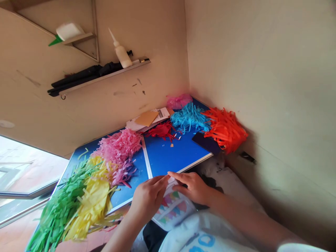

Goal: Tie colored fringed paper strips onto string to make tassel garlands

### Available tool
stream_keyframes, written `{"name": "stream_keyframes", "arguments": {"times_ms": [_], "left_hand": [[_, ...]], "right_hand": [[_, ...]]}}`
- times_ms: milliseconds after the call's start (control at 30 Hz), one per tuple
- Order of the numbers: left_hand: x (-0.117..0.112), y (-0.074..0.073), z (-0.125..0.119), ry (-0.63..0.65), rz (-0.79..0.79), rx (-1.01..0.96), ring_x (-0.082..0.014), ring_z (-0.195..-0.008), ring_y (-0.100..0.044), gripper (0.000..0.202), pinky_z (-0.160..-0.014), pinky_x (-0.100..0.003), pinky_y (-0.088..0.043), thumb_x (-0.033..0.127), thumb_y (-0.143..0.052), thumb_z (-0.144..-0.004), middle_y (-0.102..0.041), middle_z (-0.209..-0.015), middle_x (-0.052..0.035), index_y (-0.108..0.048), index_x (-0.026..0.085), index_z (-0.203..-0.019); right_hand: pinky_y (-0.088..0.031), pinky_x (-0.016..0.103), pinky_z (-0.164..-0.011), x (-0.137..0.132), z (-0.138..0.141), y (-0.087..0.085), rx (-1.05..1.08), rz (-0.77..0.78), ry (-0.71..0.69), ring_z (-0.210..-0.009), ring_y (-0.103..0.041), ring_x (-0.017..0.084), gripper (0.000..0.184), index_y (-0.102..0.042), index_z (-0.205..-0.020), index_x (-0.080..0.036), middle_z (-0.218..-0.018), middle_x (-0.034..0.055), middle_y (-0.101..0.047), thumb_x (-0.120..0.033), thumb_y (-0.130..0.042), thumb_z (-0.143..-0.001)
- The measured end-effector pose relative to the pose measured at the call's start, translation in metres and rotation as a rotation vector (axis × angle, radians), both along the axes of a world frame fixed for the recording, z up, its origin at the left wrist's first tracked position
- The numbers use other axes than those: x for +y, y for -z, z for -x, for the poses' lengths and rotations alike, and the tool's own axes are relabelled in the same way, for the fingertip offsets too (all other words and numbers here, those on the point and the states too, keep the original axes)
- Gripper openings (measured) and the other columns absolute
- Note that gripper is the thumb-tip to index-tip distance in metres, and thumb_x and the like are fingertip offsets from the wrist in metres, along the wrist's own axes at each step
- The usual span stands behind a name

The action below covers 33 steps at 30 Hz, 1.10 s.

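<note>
Both hands gripped near-closed: your left hand (148,199) and your right hand (191,187) pinched the top edge of a white card printed with coloured bunting (174,210), which sat just in front of you; beyond lay a blue board (168,157) heaped with shredded tissue paper (118,150) in several colours; higher still, a glue bottle (121,52) stood on a wall shelf (105,78)

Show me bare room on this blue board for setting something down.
Free blue board lies between the pink paper fringe left, dark red paper shreds beyond, and the dark navy sheet right. Crowded: the far corner, with cyan paper fringe and orange paper fringe, and the left end, with green paper fringe and yellow paper fringe.
</note>
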<state>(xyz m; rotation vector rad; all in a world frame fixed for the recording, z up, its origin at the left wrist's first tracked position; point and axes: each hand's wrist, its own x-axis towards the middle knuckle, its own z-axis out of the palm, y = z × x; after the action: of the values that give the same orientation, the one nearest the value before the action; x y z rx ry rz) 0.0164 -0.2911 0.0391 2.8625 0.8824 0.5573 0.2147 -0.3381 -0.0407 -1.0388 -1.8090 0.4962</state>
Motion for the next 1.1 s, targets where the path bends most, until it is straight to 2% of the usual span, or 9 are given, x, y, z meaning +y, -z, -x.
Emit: {"name": "stream_keyframes", "arguments": {"times_ms": [167,300,500,700,833,967,1033,1100], "left_hand": [[0.001,-0.007,-0.009,0.019,-0.016,-0.084,-0.0154,-0.074,-0.073,0.032,-0.066,-0.023,-0.058,0.032,-0.045,-0.097,-0.077,-0.088,-0.0055,-0.075,0.021,-0.094],[0.004,-0.006,-0.01,0.069,0.014,-0.095,-0.014,-0.073,-0.071,0.03,-0.063,-0.021,-0.057,0.029,-0.045,-0.097,-0.076,-0.091,-0.0059,-0.074,0.022,-0.1],[0.005,-0.008,-0.011,0.105,0.001,-0.067,-0.0143,-0.079,-0.072,0.029,-0.067,-0.021,-0.057,0.026,-0.045,-0.097,-0.076,-0.096,-0.006,-0.072,0.022,-0.106],[0.006,-0.008,-0.014,0.15,-0.042,-0.029,-0.016,-0.081,-0.073,0.03,-0.069,-0.024,-0.059,0.023,-0.044,-0.097,-0.076,-0.099,-0.007,-0.072,0.018,-0.106],[0.003,-0.009,-0.013,0.179,-0.026,-0.039,-0.0167,-0.087,-0.073,0.03,-0.074,-0.025,-0.059,0.021,-0.044,-0.096,-0.076,-0.102,-0.0076,-0.071,0.02,-0.11],[-0.011,-0.008,-0.004,0.111,-0.069,-0.028,-0.0179,-0.087,-0.074,0.031,-0.072,-0.026,-0.061,0.023,-0.045,-0.097,-0.075,-0.105,-0.0097,-0.065,0.018,-0.118],[-0.019,-0.004,0.003,0.054,-0.16,-0.049,-0.0186,-0.085,-0.074,0.028,-0.073,-0.027,-0.061,0.024,-0.048,-0.096,-0.076,-0.104,-0.0096,-0.066,0.016,-0.116],[-0.026,0.002,0.009,0.01,-0.236,-0.087,-0.0188,-0.084,-0.074,0.024,-0.074,-0.027,-0.061,0.023,-0.052,-0.094,-0.076,-0.101,-0.0085,-0.068,0.017,-0.11]], "right_hand": [[-0.052,0.027,-0.077,-0.001,-0.001,-0.002,-0.026,-0.016,-0.029,-0.084,-0.069,0.017,0.05,-0.042,-0.145,-0.026,-0.105,0.0066,-0.073,-0.04,-0.05,-0.097],[-0.051,0.026,-0.071,-0.002,-0.004,-0.002,-0.06,-0.018,-0.008,-0.077,-0.069,0.017,0.053,-0.039,-0.147,-0.026,-0.097,0.0052,-0.074,-0.043,-0.049,-0.097],[-0.049,0.024,-0.067,-0.003,-0.009,-0.008,-0.13,-0.03,0.005,-0.072,-0.067,0.016,0.054,-0.038,-0.147,-0.024,-0.09,0.0049,-0.074,-0.046,-0.045,-0.099],[-0.05,0.026,-0.072,-0.003,-0.011,-0.006,-0.119,0.0,-0.024,-0.08,-0.07,0.019,0.057,-0.038,-0.147,-0.022,-0.098,0.0075,-0.074,-0.047,-0.048,-0.097],[-0.052,0.025,-0.074,-0.003,-0.011,-0.004,-0.073,0.048,-0.026,-0.083,-0.071,0.018,0.057,-0.041,-0.145,-0.025,-0.098,0.0052,-0.074,-0.046,-0.054,-0.095],[-0.054,0.027,-0.082,-0.003,-0.01,-0.004,0.005,0.032,-0.046,-0.092,-0.071,0.018,0.047,-0.048,-0.14,-0.03,-0.11,0.0044,-0.073,-0.038,-0.057,-0.095],[-0.054,0.028,-0.086,-0.004,-0.01,-0.006,0.025,0.031,-0.051,-0.098,-0.07,0.019,0.042,-0.054,-0.136,-0.03,-0.117,0.0048,-0.07,-0.034,-0.058,-0.094],[-0.054,0.029,-0.086,-0.005,-0.01,-0.009,0.04,0.05,-0.049,-0.097,-0.07,0.019,0.038,-0.059,-0.131,-0.03,-0.114,0.0045,-0.071,-0.031,-0.06,-0.093]]}}
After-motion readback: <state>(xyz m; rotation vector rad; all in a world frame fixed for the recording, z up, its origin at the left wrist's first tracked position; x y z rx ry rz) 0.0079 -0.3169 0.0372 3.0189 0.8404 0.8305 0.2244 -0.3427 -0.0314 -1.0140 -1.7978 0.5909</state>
